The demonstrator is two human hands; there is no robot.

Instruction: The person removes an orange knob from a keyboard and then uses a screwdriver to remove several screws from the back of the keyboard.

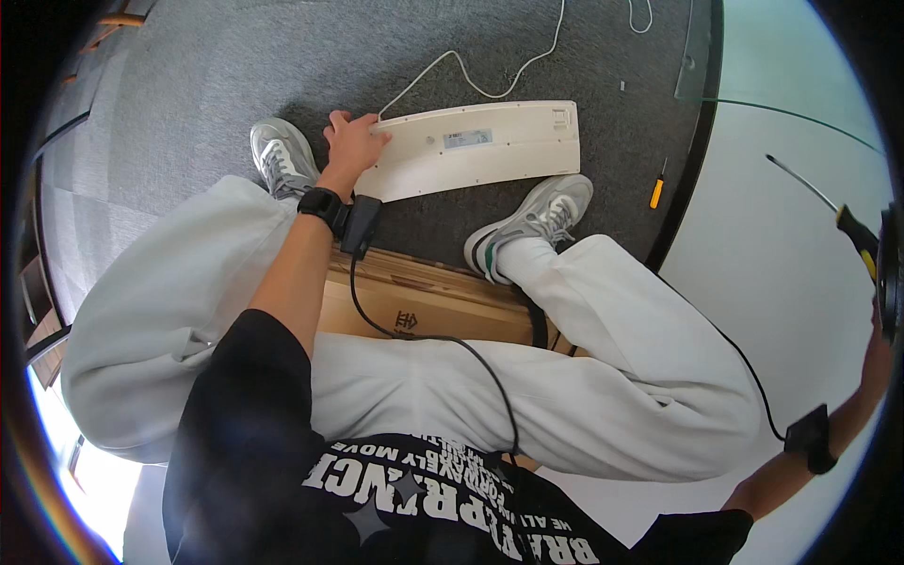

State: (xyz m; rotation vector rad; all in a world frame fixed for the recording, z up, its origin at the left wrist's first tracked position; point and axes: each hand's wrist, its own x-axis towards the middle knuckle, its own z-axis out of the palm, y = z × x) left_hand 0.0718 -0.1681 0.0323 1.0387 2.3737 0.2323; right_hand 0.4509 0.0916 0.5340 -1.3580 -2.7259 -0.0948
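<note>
A white keyboard point(523, 151) is turned underside up in front of my feet, its white cable point(460, 64) running off behind it. At its left end my left hand point(353, 143) grips the edge, the fingers bent near the corner. My right arm reaches far out to the right, and my right hand point(880, 344) is cut by the rim of the picture, its fingers hidden. Just beyond that hand is a screwdriver point(856, 237) with a black and yellow handle, its shaft pointing up and left. Whether the hand holds it cannot be made out.
A small orange-handled screwdriver point(656, 192) lies on the grey carpet point(282, 56) right of my shoe point(541, 221). A cardboard box point(428, 315) sits between my legs. On the right is a white surface point(753, 254) with a glass pane point(800, 56). Black cables run from both wrists.
</note>
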